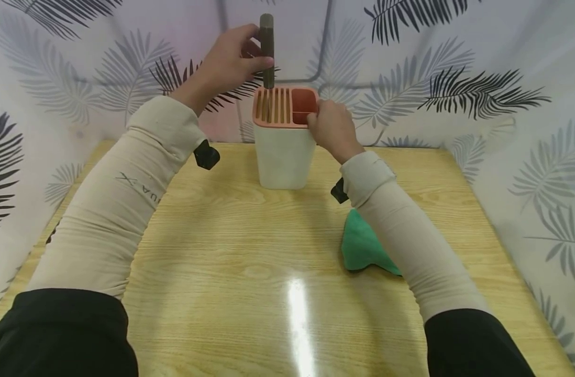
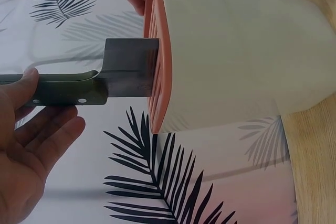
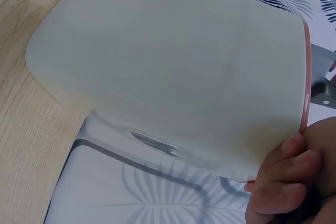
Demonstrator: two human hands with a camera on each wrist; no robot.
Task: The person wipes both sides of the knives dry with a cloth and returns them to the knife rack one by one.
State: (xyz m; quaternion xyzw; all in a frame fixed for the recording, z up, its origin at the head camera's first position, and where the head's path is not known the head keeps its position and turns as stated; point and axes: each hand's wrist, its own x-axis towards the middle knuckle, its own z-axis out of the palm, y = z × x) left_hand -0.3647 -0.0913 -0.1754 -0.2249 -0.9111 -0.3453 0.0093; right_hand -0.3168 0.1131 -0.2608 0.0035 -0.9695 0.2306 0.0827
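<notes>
A white knife block [image 1: 285,159] with an orange slotted top [image 1: 274,107] stands upright at the back of the table. My left hand [image 1: 233,62] pinches the dark green handle of a knife [image 1: 267,52] between thumb and fingers. In the left wrist view, the wide blade [image 2: 130,66] is partly inside a slot of the top; its lower part is hidden in the block. My right hand [image 1: 334,128] grips the block's right rim, with fingers curled against the white side [image 3: 173,77] in the right wrist view.
A green cloth-like item [image 1: 365,243] lies on the wooden table [image 1: 231,272] at the right, partly covered by the right forearm. Behind the table hangs a leaf-patterned curtain [image 1: 400,68]. An open compartment [image 1: 303,102] is at the block's right.
</notes>
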